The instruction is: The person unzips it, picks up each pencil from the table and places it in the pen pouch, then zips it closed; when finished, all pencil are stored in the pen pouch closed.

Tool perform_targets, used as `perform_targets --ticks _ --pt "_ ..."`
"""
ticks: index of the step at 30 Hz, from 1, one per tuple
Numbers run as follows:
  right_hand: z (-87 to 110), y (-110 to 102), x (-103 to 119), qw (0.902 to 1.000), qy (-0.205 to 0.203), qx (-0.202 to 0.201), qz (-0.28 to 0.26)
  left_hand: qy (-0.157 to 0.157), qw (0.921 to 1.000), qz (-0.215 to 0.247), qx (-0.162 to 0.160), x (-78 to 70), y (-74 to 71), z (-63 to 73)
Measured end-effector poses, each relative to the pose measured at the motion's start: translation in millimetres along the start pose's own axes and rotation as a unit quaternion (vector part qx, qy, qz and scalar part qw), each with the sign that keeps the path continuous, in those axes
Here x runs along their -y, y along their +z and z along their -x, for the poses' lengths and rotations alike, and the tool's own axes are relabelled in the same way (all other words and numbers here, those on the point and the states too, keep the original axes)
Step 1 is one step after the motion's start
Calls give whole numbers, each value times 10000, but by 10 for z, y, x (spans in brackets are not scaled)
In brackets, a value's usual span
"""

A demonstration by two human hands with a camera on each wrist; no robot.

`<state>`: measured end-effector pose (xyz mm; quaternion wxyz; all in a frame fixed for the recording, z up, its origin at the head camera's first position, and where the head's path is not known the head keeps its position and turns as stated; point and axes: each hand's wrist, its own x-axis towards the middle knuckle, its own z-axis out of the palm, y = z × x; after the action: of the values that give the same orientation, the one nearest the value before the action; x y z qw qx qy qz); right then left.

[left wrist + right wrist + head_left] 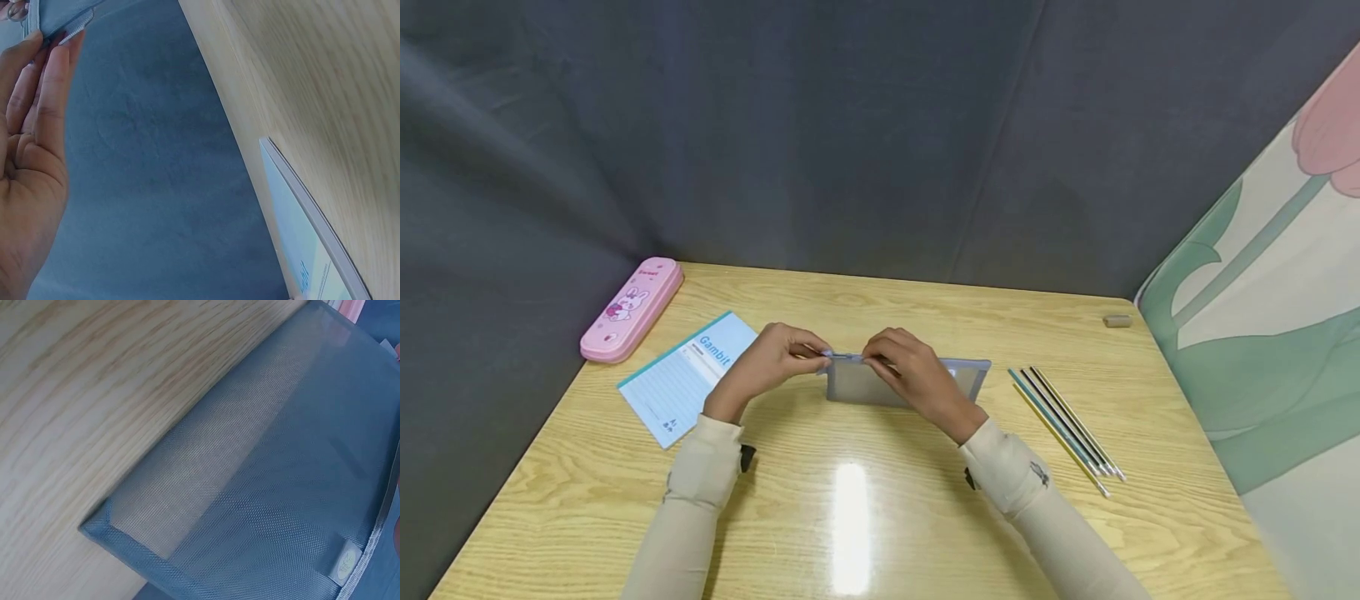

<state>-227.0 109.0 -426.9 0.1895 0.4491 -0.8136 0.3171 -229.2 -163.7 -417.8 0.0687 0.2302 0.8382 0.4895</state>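
A grey see-through mesh zip pouch (867, 387) stands on its long edge near the middle of the table. My left hand (769, 365) pinches its upper left corner between thumb and fingertips; the left wrist view shows the zip end (78, 25) held there. On the same top edge, a little to the right, my right hand (913, 372) pinches the pouch along the zip. A small metal ring (17, 11) shows by the right fingertips in the left wrist view. The right wrist view shows the mesh side (250, 475) and a small label (345, 563), with the right hand mostly out of frame.
A light blue notebook (673, 392) lies left of the left hand, with a pink rabbit pencil case (632, 308) beyond it. Several pencils (1063, 425) lie right of the pouch. A small eraser-like block (1117, 321) sits near the far right corner. Dark curtain (850, 150) hangs behind the table.
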Motion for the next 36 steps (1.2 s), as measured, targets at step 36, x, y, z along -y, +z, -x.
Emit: perform_targets --ticks 36 --pt "119 -158 -65 9995 32 307 -2 18 9999 -155 27 24 17 -9"
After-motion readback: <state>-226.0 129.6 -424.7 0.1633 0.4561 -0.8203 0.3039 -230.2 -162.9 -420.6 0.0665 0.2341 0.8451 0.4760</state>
